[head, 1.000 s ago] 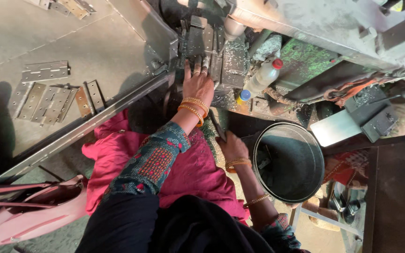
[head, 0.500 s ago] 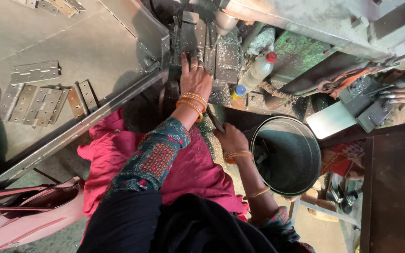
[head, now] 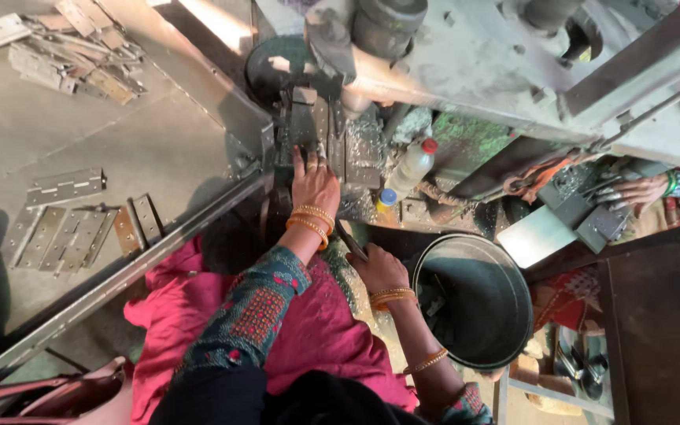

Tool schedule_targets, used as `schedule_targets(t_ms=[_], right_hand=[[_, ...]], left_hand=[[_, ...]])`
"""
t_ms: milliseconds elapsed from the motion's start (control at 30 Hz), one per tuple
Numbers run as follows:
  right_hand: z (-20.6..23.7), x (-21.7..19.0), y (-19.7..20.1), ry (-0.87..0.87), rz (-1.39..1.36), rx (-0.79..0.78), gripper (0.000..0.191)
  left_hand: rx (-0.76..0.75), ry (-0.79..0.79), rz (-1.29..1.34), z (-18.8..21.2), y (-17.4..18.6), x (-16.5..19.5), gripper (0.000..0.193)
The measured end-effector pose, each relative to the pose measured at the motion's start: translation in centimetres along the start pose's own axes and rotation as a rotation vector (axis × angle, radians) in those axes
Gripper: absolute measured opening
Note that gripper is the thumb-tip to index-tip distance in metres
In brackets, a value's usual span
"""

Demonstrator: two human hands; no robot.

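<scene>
my left hand (head: 314, 182) stretched forward, palm down, fingers extended and together, bangles at the wrist, patterned sleeve to the forearm, my right hand (head: 381, 270) lower and nearer my body, fingers curled in a loose fist, bangles on wrist and forearm, elbow bent

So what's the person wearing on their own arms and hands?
The left arm has a dark teal sleeve with a red and pink embroidered pattern, ending short of the wrist. The left hand carries stacked gold and orange bangles at the wrist and rings on the fingers. The right hand has gold bangles at the wrist, one thin gold bangle further up the forearm, and a patterned sleeve near the elbow.
</scene>
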State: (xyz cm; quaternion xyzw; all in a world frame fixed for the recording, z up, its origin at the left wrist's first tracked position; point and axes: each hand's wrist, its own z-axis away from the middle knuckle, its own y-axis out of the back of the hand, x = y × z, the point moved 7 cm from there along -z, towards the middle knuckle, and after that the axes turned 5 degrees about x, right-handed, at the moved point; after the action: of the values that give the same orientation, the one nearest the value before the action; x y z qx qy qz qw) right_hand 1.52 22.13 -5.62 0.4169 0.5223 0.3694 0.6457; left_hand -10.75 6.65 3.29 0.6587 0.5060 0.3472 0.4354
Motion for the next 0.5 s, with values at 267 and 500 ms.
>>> schedule_targets(t_ms=[267, 500], right_hand=[[2.9, 0.6, -3.4, -0.033, -0.043, -0.010, 0.046], [0.1, 0.4, -0.9, -0.002, -0.012, -0.047, 0.047]], left_hand=[[-0.100, 0.040, 0.005, 0.9, -0.4, -0.4, 0.040], [-0.186, 0.087, 0.047, -1.3, -0.9, -1.0, 0.035]])
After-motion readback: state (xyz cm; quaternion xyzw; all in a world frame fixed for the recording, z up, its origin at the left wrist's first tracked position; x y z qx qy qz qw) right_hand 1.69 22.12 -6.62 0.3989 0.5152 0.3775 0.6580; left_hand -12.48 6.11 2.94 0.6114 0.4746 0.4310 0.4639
